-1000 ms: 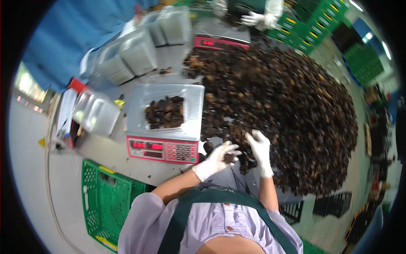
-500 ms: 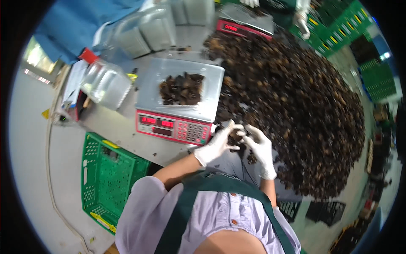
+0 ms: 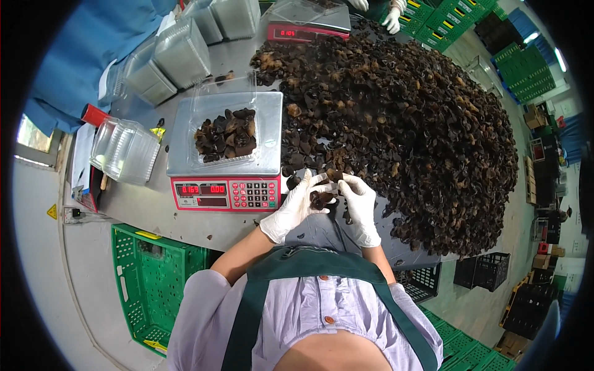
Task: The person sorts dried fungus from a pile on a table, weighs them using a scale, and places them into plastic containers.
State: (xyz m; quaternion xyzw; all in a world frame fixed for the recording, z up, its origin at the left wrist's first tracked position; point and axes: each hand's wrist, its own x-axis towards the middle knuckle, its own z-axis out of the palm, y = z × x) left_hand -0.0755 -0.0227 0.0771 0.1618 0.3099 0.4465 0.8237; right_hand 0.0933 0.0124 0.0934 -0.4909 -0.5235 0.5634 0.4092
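Note:
My gloved left hand [image 3: 293,209] is closed around dark brown wood ear mushrooms [image 3: 320,200], held in front of my apron at the table's near side. Close beside it, my gloved right hand [image 3: 360,209] pinches the edge of another wood ear piece [image 3: 335,175] between thumb and fingers. Left of my hands stands a red-framed digital scale [image 3: 226,194] with a steel platform. On the platform sits a clear plastic box [image 3: 259,151] with its lid folded up, holding a heap of wood ears [image 3: 226,135]. A large pile of wood ears [image 3: 402,142] spreads to the right.
Stacked clear boxes [image 3: 179,52] stand at the back left, more boxes [image 3: 125,150] lie left of the scale. A green crate [image 3: 145,281] sits below the table's left edge. Across the table are a second scale [image 3: 306,31] and a co-worker's gloved hand [image 3: 393,20].
The whole view has shifted, so the scale and pile appear further left. My hands remain close together; the right fingers now pinch a piece at the top.

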